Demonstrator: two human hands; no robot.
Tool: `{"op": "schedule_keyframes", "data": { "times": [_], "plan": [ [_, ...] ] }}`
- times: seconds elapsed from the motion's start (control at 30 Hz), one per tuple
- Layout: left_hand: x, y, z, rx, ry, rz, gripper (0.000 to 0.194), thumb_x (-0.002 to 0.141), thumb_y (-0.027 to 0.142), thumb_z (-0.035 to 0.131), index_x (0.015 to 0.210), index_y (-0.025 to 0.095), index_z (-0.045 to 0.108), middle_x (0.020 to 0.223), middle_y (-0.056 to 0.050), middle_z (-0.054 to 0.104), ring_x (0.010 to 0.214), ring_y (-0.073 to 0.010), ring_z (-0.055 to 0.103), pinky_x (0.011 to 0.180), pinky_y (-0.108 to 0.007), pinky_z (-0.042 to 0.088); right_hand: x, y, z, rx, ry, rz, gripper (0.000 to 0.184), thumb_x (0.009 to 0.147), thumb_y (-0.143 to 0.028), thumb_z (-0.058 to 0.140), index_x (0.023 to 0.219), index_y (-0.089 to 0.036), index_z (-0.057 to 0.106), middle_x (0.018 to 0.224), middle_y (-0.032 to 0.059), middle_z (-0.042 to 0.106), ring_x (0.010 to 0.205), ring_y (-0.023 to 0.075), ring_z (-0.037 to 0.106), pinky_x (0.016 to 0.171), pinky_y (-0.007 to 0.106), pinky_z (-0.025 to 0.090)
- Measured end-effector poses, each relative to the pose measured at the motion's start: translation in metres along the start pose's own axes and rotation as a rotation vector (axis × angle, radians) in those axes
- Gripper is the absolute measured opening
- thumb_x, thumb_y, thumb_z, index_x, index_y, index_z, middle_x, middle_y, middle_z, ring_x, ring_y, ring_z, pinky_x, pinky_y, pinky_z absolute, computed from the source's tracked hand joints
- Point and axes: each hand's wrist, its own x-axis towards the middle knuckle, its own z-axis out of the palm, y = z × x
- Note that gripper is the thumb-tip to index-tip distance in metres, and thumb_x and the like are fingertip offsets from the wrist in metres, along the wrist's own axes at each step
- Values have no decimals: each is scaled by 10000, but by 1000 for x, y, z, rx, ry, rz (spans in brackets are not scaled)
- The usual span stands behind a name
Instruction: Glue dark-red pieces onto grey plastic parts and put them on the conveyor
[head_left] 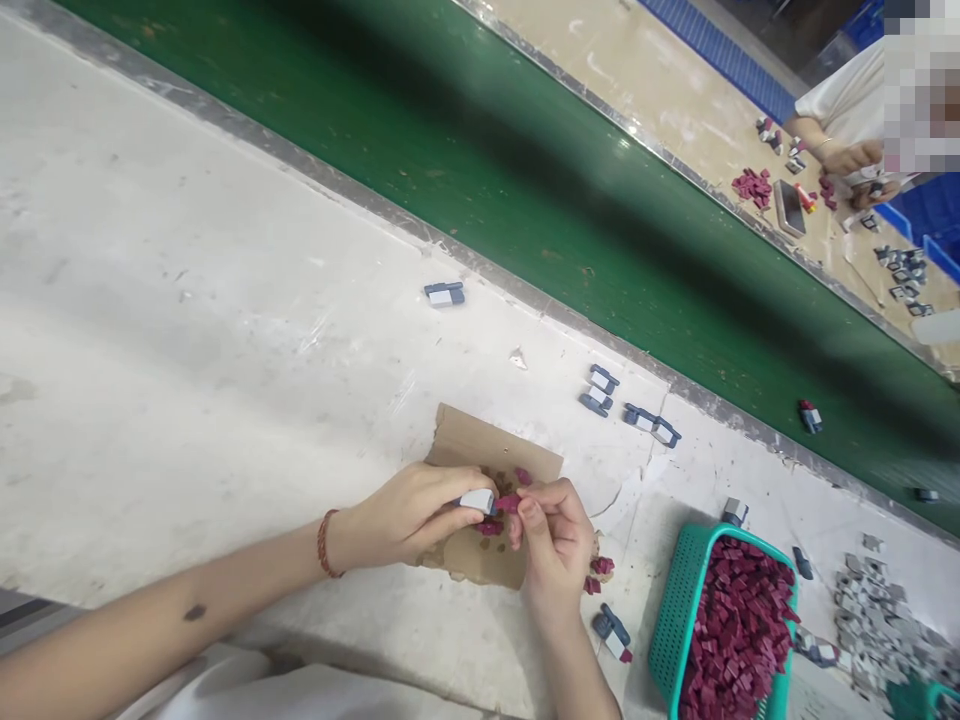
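My left hand [420, 512] is closed around a small grey-and-dark-blue plastic part [477, 500], its pale face turned up. Between the thumb and fingertips of my right hand [551, 530] is a small maroon piece [508, 503], its tip at the end of the grey part. Both hands are over a torn piece of brown cardboard [480, 435] with dark stains and a few more maroon pieces on it. Right of my right hand lie loose maroon pieces [600, 567] and a grey-blue part with a maroon end [613, 630].
A green basket [667, 610] heaped with maroon pieces stands at right, beside a pile of pale grey parts [874, 605]. Several grey-blue parts [598, 390] lie near the green conveyor belt [450, 170]. Across it, a co-worker's hands [862, 170] handle similar parts.
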Motion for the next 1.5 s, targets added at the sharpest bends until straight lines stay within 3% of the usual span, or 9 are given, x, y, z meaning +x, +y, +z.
{"op": "schedule_keyframes", "data": {
  "times": [0.23,0.43,0.7,0.9,1.0,1.1,1.27,1.37,1.5],
  "plan": [
    [0,0,1,-36,-12,13,302,1008,356,337,953,176,573,794,-43,688,636,-158,607,584,-242,427,-2,4,2,-61,-29,-53,293,886,-468,623,764,-204,590,516,-53,537,435,97,503,432,207,437],
    [1,1,2,21,16,28,322,1013,337,297,876,179,542,724,-30,634,576,-150,547,546,-245,396,-3,7,0,-217,-59,-148,233,908,-398,596,796,-198,635,677,16,664,586,137,617,536,239,505],
    [0,9,0,53,16,70,315,1014,339,296,886,185,539,736,-41,634,616,-164,570,577,-249,421,-1,-15,-17,-332,-190,-193,74,862,-231,643,814,-204,692,732,25,715,647,155,661,622,264,539],
    [1,21,-2,52,-32,52,274,988,306,352,852,205,567,731,-33,661,617,-171,606,579,-243,452,-9,-20,-15,-342,-150,-231,117,872,-227,632,785,-206,707,753,36,735,692,174,689,665,276,555],
    [8,22,-10,82,-53,45,237,962,368,446,937,235,641,843,-41,735,718,-203,670,645,-255,480,-17,-29,-22,-412,-123,-259,108,894,-224,612,908,-210,719,848,47,736,795,178,688,743,285,548],
    [31,19,-29,219,2,-2,316,937,506,467,1031,273,660,1000,-33,753,804,-234,688,705,-278,481,-30,-41,-51,-570,-16,-288,178,923,-222,565,1044,-230,695,936,60,714,862,186,670,762,297,536],
    [103,25,-76,562,181,-229,472,887,590,450,1102,193,592,1042,-66,714,815,-248,649,711,-276,452,-65,-55,-143,-1062,478,-235,198,921,-267,514,1016,-240,686,1026,94,661,972,256,612,843,407,489],
    [148,29,-95,655,240,-269,456,924,495,429,1124,119,594,1052,-83,685,926,-250,621,820,-291,461,-79,-53,-186,-1282,477,-121,222,915,-292,484,981,-228,686,984,95,650,928,271,600,824,430,481],
    [190,17,-101,714,229,-304,538,958,489,361,1125,42,610,1069,-113,642,1046,-303,582,937,-397,457,-80,-45,-202,-1409,378,-80,228,927,-276,460,964,-241,682,921,74,653,855,261,610,737,392,487]
  ]
}}
